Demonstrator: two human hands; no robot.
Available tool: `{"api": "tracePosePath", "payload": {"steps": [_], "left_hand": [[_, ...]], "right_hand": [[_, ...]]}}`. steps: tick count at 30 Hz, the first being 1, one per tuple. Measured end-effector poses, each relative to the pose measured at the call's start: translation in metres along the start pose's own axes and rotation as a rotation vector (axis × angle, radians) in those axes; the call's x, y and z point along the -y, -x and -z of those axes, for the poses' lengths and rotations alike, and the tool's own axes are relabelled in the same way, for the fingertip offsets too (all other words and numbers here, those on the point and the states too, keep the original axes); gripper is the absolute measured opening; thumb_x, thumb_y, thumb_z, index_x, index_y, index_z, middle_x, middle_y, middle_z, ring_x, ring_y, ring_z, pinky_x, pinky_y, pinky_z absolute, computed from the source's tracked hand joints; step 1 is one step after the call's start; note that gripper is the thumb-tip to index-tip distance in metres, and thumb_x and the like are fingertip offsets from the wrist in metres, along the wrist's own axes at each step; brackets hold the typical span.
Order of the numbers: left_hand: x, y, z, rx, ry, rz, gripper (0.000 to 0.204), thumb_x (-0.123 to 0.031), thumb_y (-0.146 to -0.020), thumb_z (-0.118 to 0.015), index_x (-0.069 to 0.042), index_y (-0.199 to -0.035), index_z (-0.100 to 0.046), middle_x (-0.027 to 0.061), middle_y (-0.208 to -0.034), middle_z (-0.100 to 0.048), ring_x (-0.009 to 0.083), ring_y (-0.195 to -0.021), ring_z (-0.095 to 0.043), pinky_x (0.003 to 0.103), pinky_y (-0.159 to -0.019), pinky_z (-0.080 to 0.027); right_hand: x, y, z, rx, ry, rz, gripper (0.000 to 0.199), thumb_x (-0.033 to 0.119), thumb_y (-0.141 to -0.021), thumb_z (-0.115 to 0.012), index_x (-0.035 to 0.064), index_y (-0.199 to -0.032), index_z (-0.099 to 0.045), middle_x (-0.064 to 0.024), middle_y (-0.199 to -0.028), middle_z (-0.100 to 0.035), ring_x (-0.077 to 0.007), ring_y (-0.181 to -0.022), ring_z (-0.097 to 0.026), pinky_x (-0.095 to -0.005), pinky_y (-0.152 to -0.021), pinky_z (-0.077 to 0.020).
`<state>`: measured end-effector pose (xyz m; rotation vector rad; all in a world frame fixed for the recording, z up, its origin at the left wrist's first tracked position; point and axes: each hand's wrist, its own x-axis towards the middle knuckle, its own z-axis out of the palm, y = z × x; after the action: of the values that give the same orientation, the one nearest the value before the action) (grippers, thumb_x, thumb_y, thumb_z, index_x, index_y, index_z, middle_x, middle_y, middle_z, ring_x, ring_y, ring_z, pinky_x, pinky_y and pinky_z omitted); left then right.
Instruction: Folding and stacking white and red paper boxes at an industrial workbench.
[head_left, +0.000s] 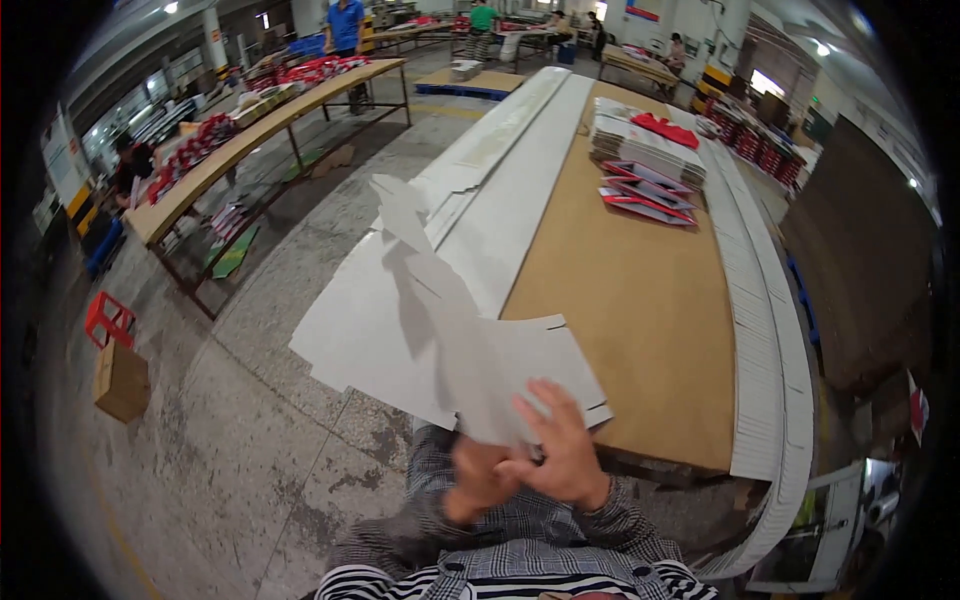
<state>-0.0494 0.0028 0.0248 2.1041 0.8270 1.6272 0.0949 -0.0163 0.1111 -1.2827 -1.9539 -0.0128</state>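
Head view: person's two bare hands at the near end of a long brown-topped surface (650, 310), working on a white card sheet (455, 340). Left hand (480, 478) is motion-blurred, fingers curled in at the sheet's near edge; cannot tell if it grips. Right hand (565, 445) is wide, fingers spread over the sheet's near part, thumb reaching across to the left hand. Sheet sits right in front of the person, at the near left corner of the surface: one strip of it stands raised and blurred, leaning up and left, while a slotted flap lies toward the right.

Under and beyond it, long white sheets (505, 235) run along the left side of the surface. Right side has a fanned row of white sheets (765, 350), bending round toward the person at the near end. Far end: stack of folded white card (620, 140), red item (665, 130) on top, red-edged folded pieces (648, 195) just in front.

Off left: second long table (330, 90) carrying red goods, red stool (108, 320) on the floor, cardboard box (121, 382) just beside it. Co-worker in blue (345, 28) stands at that table's far end; more people farther back.
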Motion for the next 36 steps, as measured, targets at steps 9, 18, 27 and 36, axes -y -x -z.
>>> {"api": "tracePosePath", "payload": {"steps": [9, 18, 27, 36], "left_hand": [[-0.024, 0.04, -0.082, 1.326, 0.405, 0.125, 0.048, -0.008, -0.083, -0.067, -0.006, -0.13, -0.057, 0.0183, -0.123, -0.059, 0.0371, -0.118, -0.057, 0.048, -0.1, -0.045], [0.035, 0.012, -0.136, 0.833, -0.369, -0.299, 0.053, -0.012, -0.079, -0.061, -0.002, -0.13, -0.052, 0.0211, -0.138, -0.048, 0.035, -0.132, -0.043, 0.047, -0.108, -0.037], [0.04, -0.032, -0.154, 1.173, -0.31, 0.054, 0.026, -0.012, -0.073, -0.069, -0.006, -0.098, -0.062, 0.009, -0.088, -0.067, 0.0309, -0.096, -0.063, 0.042, -0.077, -0.052], [0.023, -0.001, -0.2, 0.905, -0.31, -0.017, 0.04, -0.03, -0.072, -0.08, -0.01, -0.099, -0.06, 0.0118, -0.102, -0.058, 0.0323, -0.103, -0.055, 0.048, -0.082, -0.043]], "right_hand": [[-0.107, 0.159, 0.081, 0.217, 0.163, -0.18, 0.035, 0.012, -0.071, -0.067, 0.0115, -0.105, -0.075, -0.0079, -0.106, -0.073, -0.0254, -0.103, -0.067, -0.0399, -0.093, -0.0435], [-0.191, 0.307, 0.153, -0.182, -0.129, -0.623, 0.009, 0.003, -0.077, -0.065, -0.0008, -0.084, -0.071, -0.0147, -0.09, -0.073, -0.0258, -0.089, -0.07, -0.0375, -0.081, -0.0537], [-0.218, 0.294, 0.171, -0.089, -0.052, -0.824, 0.016, 0.006, -0.073, -0.079, -0.0006, -0.082, -0.067, -0.0089, -0.08, -0.068, -0.0219, -0.08, -0.066, -0.0347, -0.079, -0.0531], [-0.224, 0.247, 0.137, -0.128, 0.391, -0.973, 0.027, 0.009, -0.074, -0.077, 0.0027, -0.094, -0.06, -0.0108, -0.098, -0.059, -0.025, -0.092, -0.06, -0.0359, -0.081, -0.0495]]}}
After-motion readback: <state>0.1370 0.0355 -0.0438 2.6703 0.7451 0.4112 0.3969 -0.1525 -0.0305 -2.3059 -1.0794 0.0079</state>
